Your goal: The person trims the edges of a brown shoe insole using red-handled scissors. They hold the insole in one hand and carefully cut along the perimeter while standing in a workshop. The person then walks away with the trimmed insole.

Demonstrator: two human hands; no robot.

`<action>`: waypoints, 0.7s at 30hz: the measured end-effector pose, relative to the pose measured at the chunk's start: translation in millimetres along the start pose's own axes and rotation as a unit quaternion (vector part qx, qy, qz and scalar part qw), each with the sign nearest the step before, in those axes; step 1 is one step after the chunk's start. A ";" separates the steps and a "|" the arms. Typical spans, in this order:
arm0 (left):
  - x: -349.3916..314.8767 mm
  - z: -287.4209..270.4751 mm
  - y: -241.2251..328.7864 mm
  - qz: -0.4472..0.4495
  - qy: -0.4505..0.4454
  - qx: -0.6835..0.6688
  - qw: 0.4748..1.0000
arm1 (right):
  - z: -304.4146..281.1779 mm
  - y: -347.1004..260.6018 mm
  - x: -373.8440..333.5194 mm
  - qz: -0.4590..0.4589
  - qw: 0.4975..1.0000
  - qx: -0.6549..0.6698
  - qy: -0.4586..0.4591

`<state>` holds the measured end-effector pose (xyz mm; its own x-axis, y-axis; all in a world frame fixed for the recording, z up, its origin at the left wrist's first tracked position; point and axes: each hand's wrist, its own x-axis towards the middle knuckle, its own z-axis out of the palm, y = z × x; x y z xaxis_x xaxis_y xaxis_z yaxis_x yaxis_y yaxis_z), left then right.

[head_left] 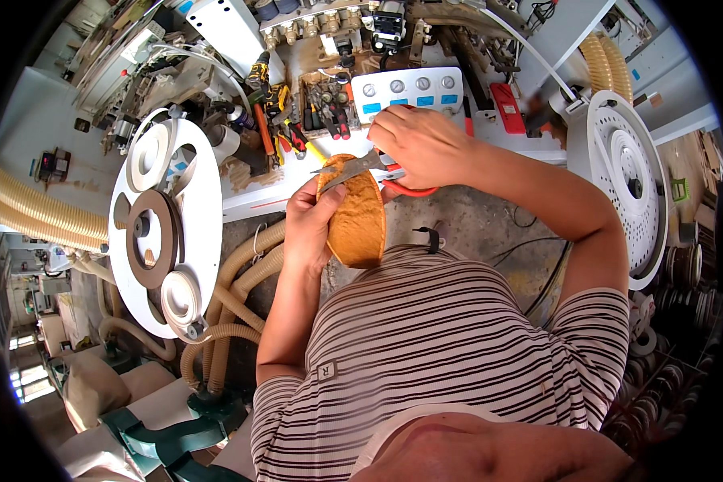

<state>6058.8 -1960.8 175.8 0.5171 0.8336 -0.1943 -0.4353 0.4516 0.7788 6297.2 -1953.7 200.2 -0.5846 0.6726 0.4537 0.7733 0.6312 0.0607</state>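
Note:
My left hand [308, 221] grips the left edge of an orange-brown, elongated piece with a wrinkled surface [357, 225]; its exact kind I cannot make out. The thumb presses on its face near the top. In my right hand [418, 145] is a pair of scissors [358, 166] with red handles, fingers closed round them. The blades point left, parted, and reach across the upper end of the piece close to my left thumb. Whether they are cutting into it I cannot tell. Both hands are held in front of my body, by the bench edge.
Beyond my hands, a white bench [253, 197] carries several hand tools, a yellow-black drill [275, 100], a gauge panel [408, 90] and a red case [507, 109]. White reel discs stand left [205, 209] and right [598, 185]. Beige hoses [237, 265] run at lower left.

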 end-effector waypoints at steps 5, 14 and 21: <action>-1.8 5.6 0.6 0.005 0.006 0.012 1.000 | 7.8 0.6 -8.2 0.050 0.995 0.016 -0.090; 6.2 -7.7 -0.8 0.053 0.048 0.013 0.997 | 7.2 -10.7 12.4 0.284 0.703 0.651 -0.044; 26.2 -62.8 -4.7 0.131 0.158 0.253 0.945 | 26.7 -8.0 10.4 0.271 0.717 0.626 -0.144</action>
<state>6028.1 -1921.0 129.5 0.1592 0.9853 -0.0613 -0.0682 0.0729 0.9950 6278.4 -1941.5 180.8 -0.4480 0.8880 -0.1037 0.1852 -0.0213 -0.9825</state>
